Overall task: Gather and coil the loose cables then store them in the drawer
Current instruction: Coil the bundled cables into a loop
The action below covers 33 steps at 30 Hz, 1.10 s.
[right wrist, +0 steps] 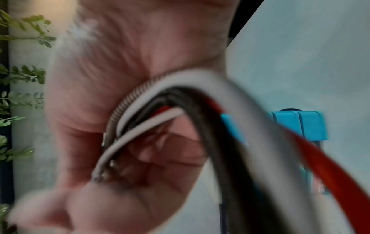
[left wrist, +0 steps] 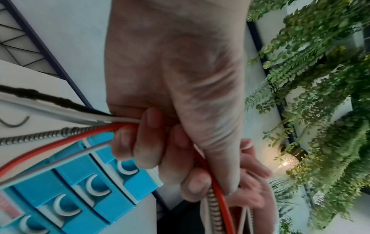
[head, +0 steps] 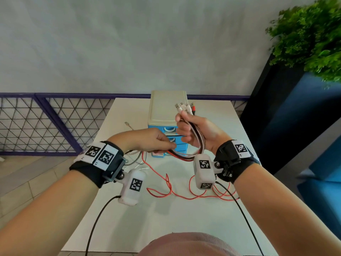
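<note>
A bundle of several cables, white, black, red and braided, runs in a low loop between my two hands above the white table. My right hand grips one end upright, and the USB plugs stick out above its thumb. My left hand holds the bundle lower down to the left, fingers curled round the cables. In the right wrist view the cables curve across my palm. The rest of the red cable lies loose on the table. The blue drawer unit stands behind my hands, its drawers shut.
A loose cable end lies left of the drawer unit. A purple mesh railing runs behind and to the left. A leafy plant on a dark planter stands at the right. Black camera cords trail from both wrists.
</note>
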Tool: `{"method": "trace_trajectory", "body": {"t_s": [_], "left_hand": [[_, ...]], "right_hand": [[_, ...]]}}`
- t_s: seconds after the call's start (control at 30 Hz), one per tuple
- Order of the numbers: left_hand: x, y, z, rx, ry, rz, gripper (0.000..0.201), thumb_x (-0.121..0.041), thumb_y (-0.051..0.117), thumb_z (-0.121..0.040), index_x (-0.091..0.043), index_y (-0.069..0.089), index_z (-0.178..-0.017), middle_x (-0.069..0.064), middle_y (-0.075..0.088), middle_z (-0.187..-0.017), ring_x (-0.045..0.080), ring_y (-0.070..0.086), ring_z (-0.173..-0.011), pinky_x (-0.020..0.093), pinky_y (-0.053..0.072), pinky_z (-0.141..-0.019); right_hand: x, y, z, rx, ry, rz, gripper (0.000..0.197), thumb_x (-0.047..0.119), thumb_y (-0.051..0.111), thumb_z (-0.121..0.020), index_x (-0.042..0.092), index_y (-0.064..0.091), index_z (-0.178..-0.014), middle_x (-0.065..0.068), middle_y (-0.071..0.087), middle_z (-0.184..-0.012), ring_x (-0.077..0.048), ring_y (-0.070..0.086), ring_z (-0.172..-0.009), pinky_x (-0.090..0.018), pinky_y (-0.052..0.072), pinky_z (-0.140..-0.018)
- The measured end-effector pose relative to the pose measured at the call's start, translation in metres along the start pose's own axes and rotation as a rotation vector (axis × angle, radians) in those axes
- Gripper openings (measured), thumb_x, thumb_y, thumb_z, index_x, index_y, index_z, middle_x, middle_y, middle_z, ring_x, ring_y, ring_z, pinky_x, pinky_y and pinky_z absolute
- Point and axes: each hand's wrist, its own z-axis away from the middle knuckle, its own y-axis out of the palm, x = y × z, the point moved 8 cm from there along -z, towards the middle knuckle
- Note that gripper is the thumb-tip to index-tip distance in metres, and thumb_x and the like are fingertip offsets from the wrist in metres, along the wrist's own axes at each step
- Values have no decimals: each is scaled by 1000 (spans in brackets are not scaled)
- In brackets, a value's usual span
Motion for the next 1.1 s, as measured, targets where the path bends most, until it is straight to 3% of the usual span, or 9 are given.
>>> {"method": "trace_trajectory", "body": {"t_s": [0.1, 0.2, 0.43, 0.53, 0.67, 0.77, 0.9, 1.0, 1.1], "left_hand": [[-5, -13, 2, -73, 37, -21, 49, -51, 54, -88, -20, 46, -52, 0, 40, -59, 13, 31, -53, 29, 26, -55], [-7, -22, 2, -146, 50, -21, 43, -51, 53, -89, -23, 53, -55, 0, 46, -62, 13, 36, -57, 26, 30, -56], [-20, -17, -7, -157, 142, -112, 13, -32, 58, -91, -28, 61, -79, -14, 63, -86, 3, 61, -80, 3, 42, -62], [-18, -20, -9, -226, 161, -124, 12, -32, 67, -84, -22, 68, -92, -8, 66, -89, 11, 62, -84, 12, 42, -66], [-9, -28, -10, -388, 77, -76, 42, -40, 80, -68, -18, 54, -93, -4, 62, -85, 12, 57, -75, 25, 39, -58], [-6, -28, -11, -416, 23, -132, 52, -49, 78, -66, -17, 46, -92, -3, 54, -78, 14, 49, -69, 28, 36, -57], [7, -15, -14, -197, -23, 56, 49, -57, 68, -74, -15, 52, -93, -3, 54, -67, 9, 47, -52, 26, 38, -53], [19, 10, -6, 140, -76, 383, 62, -66, 32, -89, -9, 54, -79, 0, 41, -48, 14, 35, -46, 26, 34, -54], [17, 13, 1, 216, -51, 565, 68, -62, 14, -92, -10, 51, -72, -2, 32, -47, 14, 27, -49, 27, 28, -60]], "right_hand": [[-6, -8, -7, -79, 1, -42, 30, 38, 49, -97, 15, 69, -92, -5, 67, -91, -19, 64, -92, -39, 53, -82], [-13, -21, -8, -197, 47, 5, 33, 42, 47, -97, 18, 67, -108, -11, 69, -117, -24, 65, -107, -47, 48, -92], [-48, -5, -9, -208, 186, 59, 44, 47, 41, -99, 16, 52, -128, -4, 68, -71, -31, 62, -109, -45, 51, -83], [-54, -3, -8, -211, 174, 49, 47, 49, 42, -98, 14, 56, -124, -17, 57, -90, -36, 64, -112, -50, 54, -87], [-52, 1, -2, -190, 150, 102, 42, 48, 40, -99, 15, 66, -95, -19, 62, -84, -27, 70, -82, -32, 58, -64], [-46, 3, 1, -178, 139, 218, 44, 45, 42, -100, 18, 50, -65, -28, 64, -96, -8, 42, -43, -19, 43, -46], [-38, -7, 0, -204, 120, 347, 39, 43, 44, -100, 19, 47, -69, -5, 55, -69, -5, 28, -39, -16, 30, -40], [-32, -9, 2, -170, 101, 446, 22, 40, 43, -101, 23, 55, -103, 0, 54, -64, -5, 29, -40, -17, 30, -41], [-32, -7, 4, -130, 82, 455, 27, 36, 42, -102, 20, 50, -122, 0, 56, -67, -5, 32, -41, -17, 32, -43]]}}
